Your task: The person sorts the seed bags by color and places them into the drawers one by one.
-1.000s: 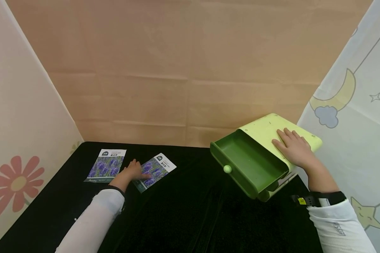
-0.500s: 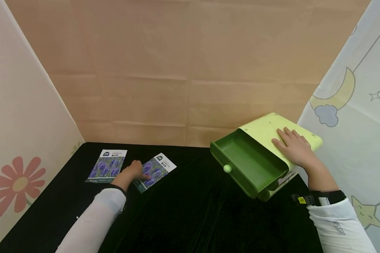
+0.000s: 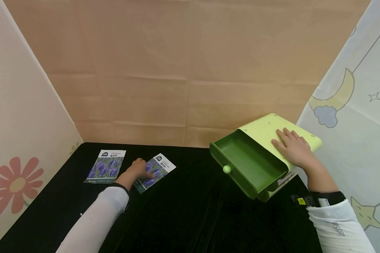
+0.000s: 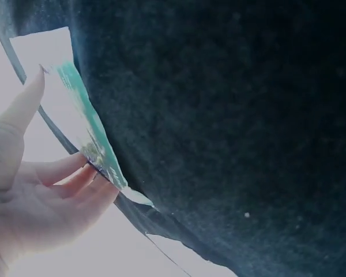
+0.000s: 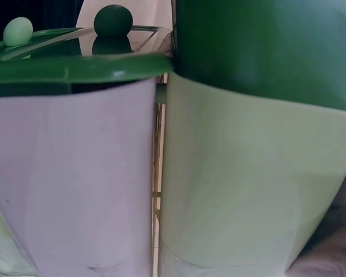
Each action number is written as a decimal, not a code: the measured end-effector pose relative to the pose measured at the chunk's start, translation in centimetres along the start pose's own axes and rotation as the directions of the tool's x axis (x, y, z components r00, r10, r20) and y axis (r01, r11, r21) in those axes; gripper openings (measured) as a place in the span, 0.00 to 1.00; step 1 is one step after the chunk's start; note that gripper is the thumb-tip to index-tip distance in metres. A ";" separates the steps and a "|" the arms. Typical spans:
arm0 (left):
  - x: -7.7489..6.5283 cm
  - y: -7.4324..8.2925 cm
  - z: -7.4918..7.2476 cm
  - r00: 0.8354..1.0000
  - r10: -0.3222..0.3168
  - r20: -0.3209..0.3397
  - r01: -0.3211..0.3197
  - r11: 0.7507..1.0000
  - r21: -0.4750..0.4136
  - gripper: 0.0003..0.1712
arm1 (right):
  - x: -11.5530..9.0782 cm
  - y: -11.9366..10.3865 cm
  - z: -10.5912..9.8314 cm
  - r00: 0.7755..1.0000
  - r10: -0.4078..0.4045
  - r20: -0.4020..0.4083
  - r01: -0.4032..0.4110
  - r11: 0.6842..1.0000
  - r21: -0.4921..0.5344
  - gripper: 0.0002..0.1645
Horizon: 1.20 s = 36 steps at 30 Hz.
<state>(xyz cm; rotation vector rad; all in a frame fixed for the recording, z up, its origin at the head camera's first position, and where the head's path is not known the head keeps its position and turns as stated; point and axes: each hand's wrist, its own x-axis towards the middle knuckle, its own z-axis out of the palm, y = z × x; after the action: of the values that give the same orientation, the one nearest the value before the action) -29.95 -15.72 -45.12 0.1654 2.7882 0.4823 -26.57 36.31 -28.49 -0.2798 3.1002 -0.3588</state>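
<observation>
In the head view, my left hand [image 3: 137,170] lies over the lower left part of a seed packet [image 3: 160,168] with purple flowers on its front. Its thumb stretches across the packet's face. The left wrist view has the thumb and fingertips of this hand [image 4: 57,179] apart, right at the packet [image 4: 81,109]. A second, matching packet [image 3: 106,166] lies flat to the left. My right hand [image 3: 292,149] rests with spread fingers on the light green top of a tilted storage box [image 3: 266,131]. Its dark green drawer [image 3: 248,163] is pulled out, showing a bare inside.
A black cloth [image 3: 183,218] covers the table. Behind stands a tan paper backdrop [image 3: 145,88], with patterned sheets at both sides. In the right wrist view, a dark green knob [image 5: 113,21] and a pale knob [image 5: 18,31] show beyond the box's side.
My left hand has shifted slightly right over the packet, and its fingers have drawn closer together. The packets, the box and my right hand stay in place.
</observation>
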 end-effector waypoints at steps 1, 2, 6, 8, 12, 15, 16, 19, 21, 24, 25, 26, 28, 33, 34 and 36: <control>0.0 0.1 0.0 1.000 -0.005 0.013 0.005 1.000 -0.001 0.49 | 0.0 0.0 0.0 1.000 -0.001 -0.001 0.001 1.000 0.001 0.44; 0.0 0.2 0.0 1.000 -0.008 0.019 0.008 1.000 -0.002 0.49 | -0.1 -0.1 0.0 1.000 -0.001 -0.003 0.001 1.000 0.001 0.44; 0.3 0.3 0.0 0.999 -0.019 0.051 0.020 1.000 -0.017 0.52 | -0.1 -0.1 0.0 1.000 -0.002 0.000 0.002 1.000 0.007 0.44; 0.5 0.3 -0.1 0.998 -0.032 0.062 0.034 0.999 -0.031 0.53 | -0.1 -0.2 0.0 1.000 -0.001 0.003 0.001 1.000 0.007 0.44; 0.8 0.5 -0.1 0.996 -0.055 0.065 0.058 0.998 -0.038 0.57 | 0.0 -0.2 -0.1 1.000 0.000 0.003 0.000 1.000 0.004 0.44; 0.8 0.5 -0.1 0.996 -0.083 0.021 0.084 0.995 -0.060 0.58 | 0.1 -0.2 -0.1 1.000 -0.002 -0.002 0.002 1.000 0.003 0.44; 0.8 0.5 -0.2 0.996 -0.089 -0.002 0.089 0.994 -0.068 0.58 | 0.1 -0.2 -0.1 1.000 -0.003 -0.002 0.003 1.000 0.004 0.44; 0.6 0.4 -0.4 0.992 -0.110 -0.062 0.101 0.986 -0.129 0.56 | 0.0 -0.2 -0.1 1.000 -0.003 0.000 0.003 1.000 0.008 0.44; 0.5 0.3 -0.8 0.991 -0.111 -0.077 0.096 0.981 -0.170 0.53 | -0.1 -0.2 -0.2 1.000 -0.001 -0.001 0.001 1.000 0.010 0.44; 0.2 0.1 -1.8 0.992 -0.106 -0.075 0.087 0.971 -0.222 0.43 | -0.1 -0.1 -0.2 1.000 0.000 -0.013 0.000 1.000 0.016 0.44; 0.1 0.0 -2.1 0.992 -0.097 -0.075 0.079 0.972 -0.221 0.41 | 0.0 -0.1 -0.2 1.000 0.000 -0.020 0.001 1.000 0.022 0.44; 0.1 0.0 -2.5 0.993 -0.084 -0.078 0.065 0.974 -0.215 0.37 | 0.0 -0.1 -0.2 1.000 -0.001 -0.029 0.001 1.000 0.029 0.44; -0.2 -0.1 -3.2 0.996 -0.049 -0.075 0.034 0.981 -0.192 0.32 | 0.1 -0.1 -0.2 0.998 -0.007 -0.062 0.010 0.998 0.058 0.43; -1.0 0.0 -4.2 0.999 0.004 -0.053 -0.014 0.980 -0.201 0.31 | -0.6 -0.1 0.0 0.987 0.020 -0.160 0.016 0.976 0.217 0.40; -1.2 0.1 -4.3 0.998 0.006 -0.061 -0.019 0.976 -0.218 0.32 | -0.8 -0.2 0.0 0.983 0.045 -0.176 0.002 0.967 0.253 0.40; -1.8 0.3 -4.4 0.996 0.008 -0.087 -0.032 0.963 -0.269 0.32 | -1.3 -0.6 -0.1 0.971 0.108 -0.212 -0.034 0.945 0.326 0.39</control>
<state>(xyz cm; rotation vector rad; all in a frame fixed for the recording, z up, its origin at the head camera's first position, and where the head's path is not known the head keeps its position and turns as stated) -29.64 -17.07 -40.54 0.1139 2.7678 0.8878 -25.21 36.01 -28.26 -0.1266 3.1830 -0.9430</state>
